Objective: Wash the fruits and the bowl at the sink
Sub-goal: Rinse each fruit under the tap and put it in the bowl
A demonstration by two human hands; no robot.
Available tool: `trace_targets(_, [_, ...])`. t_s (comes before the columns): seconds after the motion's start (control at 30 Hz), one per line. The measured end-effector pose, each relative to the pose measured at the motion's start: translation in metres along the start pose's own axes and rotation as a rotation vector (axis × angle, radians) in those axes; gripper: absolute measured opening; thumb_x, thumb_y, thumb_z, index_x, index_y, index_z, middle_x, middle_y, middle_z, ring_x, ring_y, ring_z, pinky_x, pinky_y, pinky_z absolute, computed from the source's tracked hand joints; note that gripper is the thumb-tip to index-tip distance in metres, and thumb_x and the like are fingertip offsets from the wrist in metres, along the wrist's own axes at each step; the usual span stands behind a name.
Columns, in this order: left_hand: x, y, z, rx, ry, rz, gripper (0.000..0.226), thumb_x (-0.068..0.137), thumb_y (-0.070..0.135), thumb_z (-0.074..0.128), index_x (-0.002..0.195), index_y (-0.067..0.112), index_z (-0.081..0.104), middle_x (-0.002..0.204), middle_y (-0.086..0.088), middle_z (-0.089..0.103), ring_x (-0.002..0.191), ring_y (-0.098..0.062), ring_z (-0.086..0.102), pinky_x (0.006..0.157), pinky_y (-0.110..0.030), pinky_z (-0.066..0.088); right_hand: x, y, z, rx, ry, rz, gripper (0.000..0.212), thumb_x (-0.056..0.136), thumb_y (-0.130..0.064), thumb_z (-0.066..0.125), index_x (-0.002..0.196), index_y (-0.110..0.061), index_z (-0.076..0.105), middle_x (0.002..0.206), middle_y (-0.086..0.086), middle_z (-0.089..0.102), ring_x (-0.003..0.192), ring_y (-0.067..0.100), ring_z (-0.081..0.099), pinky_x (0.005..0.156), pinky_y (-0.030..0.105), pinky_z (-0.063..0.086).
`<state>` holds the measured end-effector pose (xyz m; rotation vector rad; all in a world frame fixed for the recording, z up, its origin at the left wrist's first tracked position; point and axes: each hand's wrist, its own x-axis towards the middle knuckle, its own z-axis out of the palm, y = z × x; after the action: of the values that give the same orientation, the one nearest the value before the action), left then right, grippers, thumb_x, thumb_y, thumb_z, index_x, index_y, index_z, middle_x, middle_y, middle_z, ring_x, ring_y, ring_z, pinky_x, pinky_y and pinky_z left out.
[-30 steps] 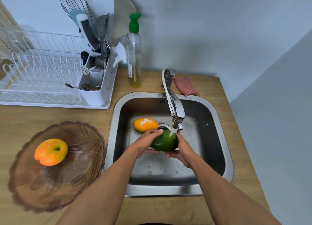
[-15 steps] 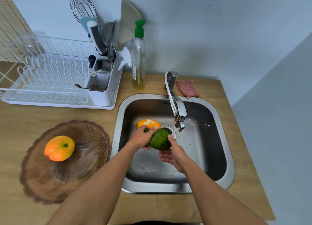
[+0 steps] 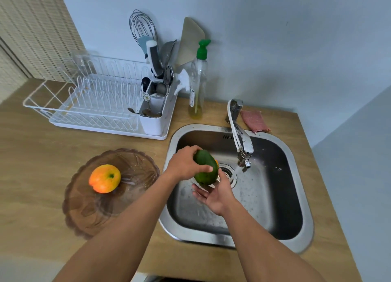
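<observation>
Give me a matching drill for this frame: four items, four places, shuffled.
1 green fruit
2 brown bowl
3 pink cloth
4 soap bottle

A next to the dish rack
B gripped by the left hand over the sink
C on the counter right of the faucet base
D on the counter left of the sink

Pairs: 1-B, 2-D, 3-C, 4-A

Two bare arms are seen, the left arm (image 3: pixel 127 228) and the right arm (image 3: pixel 264 245). The left hand (image 3: pixel 184 165) and the right hand (image 3: pixel 213 194) are bare too.
</observation>
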<state>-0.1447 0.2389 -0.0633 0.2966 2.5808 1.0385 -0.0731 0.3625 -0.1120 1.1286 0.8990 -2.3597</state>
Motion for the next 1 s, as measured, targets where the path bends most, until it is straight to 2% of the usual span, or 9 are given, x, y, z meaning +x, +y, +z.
trace_targets(0.1, [-0.004,0.002,-0.008,0.096,0.043,0.054,0.065,0.067,0.053,0.081,0.123,0.03,0.057,0.11,0.004,0.057,0.102,-0.017,0.057,0.088,-0.031,0.049,0.002,0.001,0.007,-0.028,-0.002,-0.026,0.055,0.097,-0.055,0.04,0.132,-0.014,0.052,0.125,0.021,0.06,0.101,0.035,0.064,0.079,0.043,0.054])
trace_targets(0.17, [-0.006,0.001,-0.013,0.117,0.059,0.074,0.065,0.066,0.052,0.081,0.123,0.03,0.058,0.109,0.004,0.057,0.101,-0.017,0.057,0.089,-0.034,0.051,0.002,-0.001,0.012,-0.067,-0.015,-0.04,0.053,0.098,-0.053,0.039,0.131,-0.014,0.053,0.127,0.021,0.06,0.101,0.035,0.063,0.081,0.043,0.054])
trace_targets(0.3, [-0.011,0.005,-0.025,0.112,0.097,0.092,0.065,0.067,0.05,0.081,0.123,0.028,0.058,0.112,0.002,0.058,0.102,-0.018,0.057,0.089,-0.036,0.051,0.004,-0.006,0.017,-0.048,0.013,-0.082,0.051,0.098,-0.05,0.041,0.128,-0.012,0.055,0.132,0.021,0.055,0.102,0.032,0.061,0.097,0.044,0.049])
trace_targets(0.47, [-0.014,0.004,-0.038,0.058,0.095,0.078,0.066,0.067,0.048,0.082,0.124,0.025,0.059,0.115,0.002,0.06,0.103,-0.017,0.057,0.089,-0.033,0.051,0.003,-0.006,0.023,-0.026,-0.015,-0.115,0.044,0.097,-0.044,0.046,0.127,-0.013,0.057,0.131,0.016,0.057,0.115,0.031,0.058,0.1,0.043,0.046])
trace_targets(0.6, [-0.015,0.0,-0.039,-0.107,0.126,-0.004,0.063,0.068,0.044,0.084,0.123,0.024,0.061,0.11,0.004,0.061,0.102,-0.016,0.059,0.09,-0.033,0.052,0.001,-0.01,0.023,0.025,-0.043,-0.136,0.044,0.095,-0.038,0.055,0.131,-0.014,0.055,0.129,0.017,0.058,0.116,0.032,0.058,0.09,0.041,0.052])
trace_targets(0.7, [-0.019,-0.007,-0.036,-0.304,0.13,-0.091,0.067,0.068,0.042,0.085,0.127,0.021,0.058,0.106,0.004,0.059,0.102,-0.02,0.063,0.085,-0.041,0.059,-0.003,-0.018,0.023,0.016,-0.048,-0.18,0.042,0.094,-0.031,0.059,0.132,-0.014,0.053,0.113,0.016,0.059,0.114,0.035,0.058,0.1,0.045,0.048])
trace_targets(0.8, [-0.022,-0.013,-0.036,-0.429,0.121,-0.161,0.06,0.076,0.043,0.079,0.127,0.022,0.053,0.111,-0.003,0.059,0.098,-0.021,0.066,0.074,-0.038,0.063,-0.005,-0.03,0.03,-0.093,-0.077,-0.238,0.036,0.094,-0.03,0.06,0.128,-0.018,0.055,0.116,0.013,0.058,0.113,0.032,0.058,0.102,0.049,0.048])
trace_targets(0.9, [-0.028,-0.017,-0.037,-0.564,0.131,-0.21,0.05,0.085,0.038,0.072,0.126,0.015,0.055,0.12,-0.011,0.06,0.093,-0.024,0.071,0.075,-0.043,0.063,-0.004,-0.039,0.036,-0.287,-0.081,-0.298,0.036,0.091,-0.037,0.063,0.123,-0.021,0.06,0.119,0.009,0.061,0.109,0.03,0.061,0.097,0.049,0.052])
trace_targets(1.0, [-0.045,-0.021,-0.046,-0.657,0.173,-0.222,0.037,0.09,0.027,0.069,0.12,0.009,0.058,0.113,-0.016,0.064,0.089,-0.028,0.073,0.07,-0.041,0.063,-0.003,-0.034,0.048,-0.35,-0.091,-0.31,0.037,0.086,-0.044,0.067,0.117,-0.024,0.064,0.12,0.008,0.064,0.112,0.031,0.062,0.09,0.046,0.055])
